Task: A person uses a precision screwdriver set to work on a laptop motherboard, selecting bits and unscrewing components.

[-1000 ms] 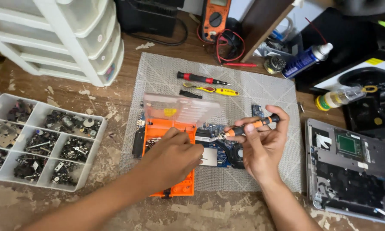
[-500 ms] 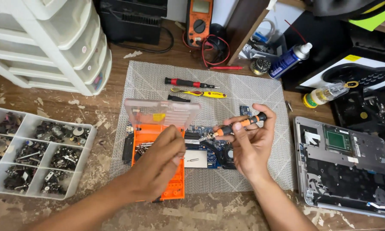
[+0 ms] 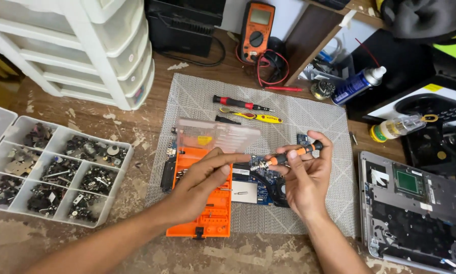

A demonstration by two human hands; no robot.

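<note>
Scarred, paint-flecked wood formed the workbench (image 3: 111, 127), with a grey woven mat (image 3: 309, 119) spread across the middle of the frame. Low on the mat lay an orange bit case (image 3: 207, 213) with its clear lid (image 3: 215, 134) folded back, and beside it, toward centre, a blue circuit board (image 3: 261, 177).

The right hand (image 3: 306, 182), right of centre, was clamped around a small orange-and-black screwdriver (image 3: 289, 156), held nearly level with its metal tip pointing left. The left hand (image 3: 200, 187) hovered over the case, fingers curled loosely, its index finger stretched toward the driver's tip; whether they touched I could not quite tell, and it seemed to hold nothing.

Compared with half a second earlier, the hands kept much the same pose, but the left index finger had drawn nearer the tip, and the whole scene sat a little further right in the frame.

At the upper centre of the mat lay a red-handled screwdriver (image 3: 240, 104) and a yellow one (image 3: 258, 117). A white tray of dark parts (image 3: 55, 170) sat at the left, white drawers (image 3: 86, 45) in the upper left, an orange multimeter (image 3: 257, 30) at the top, and an opened laptop base (image 3: 415, 208) at the lower right.
</note>
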